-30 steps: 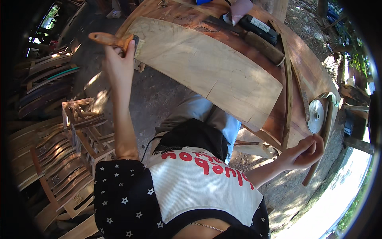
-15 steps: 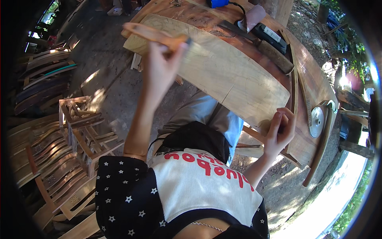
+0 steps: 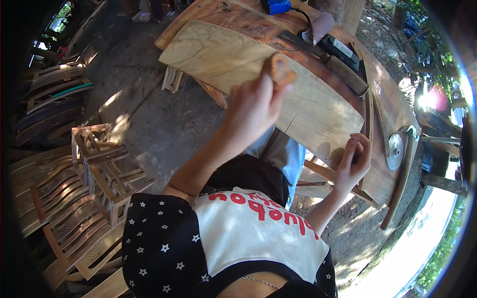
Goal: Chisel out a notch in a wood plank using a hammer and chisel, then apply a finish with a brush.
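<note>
A long pale wooden board (image 3: 218, 54) lies slantwise on the workbench, its near edge jutting over my lap. A dark crack or line runs in from that edge. My left hand (image 3: 253, 107) is closed around an orange-brown wooden-handled tool (image 3: 279, 69) above the middle of the board. The tool's rounded end points up toward me, and its other end is hidden. At the board's right end is my right hand (image 3: 355, 156), its fingers curled and thumb pressed near the index finger. Whether anything is between them, or whether they touch the board, I cannot tell.
The reddish wooden workbench (image 3: 397, 109) carries a black box-like item (image 3: 340, 51), a roll of sandpaper-like sheet (image 3: 323, 26), a blue tool (image 3: 276, 6) and a round metal disc (image 3: 395, 151). Wooden chair frames (image 3: 107, 169) and curved slats stand on the left.
My left hand has swept right along the board with the tool, from its left end to the middle, and the tool has turned. My right hand has stayed at the right end.
</note>
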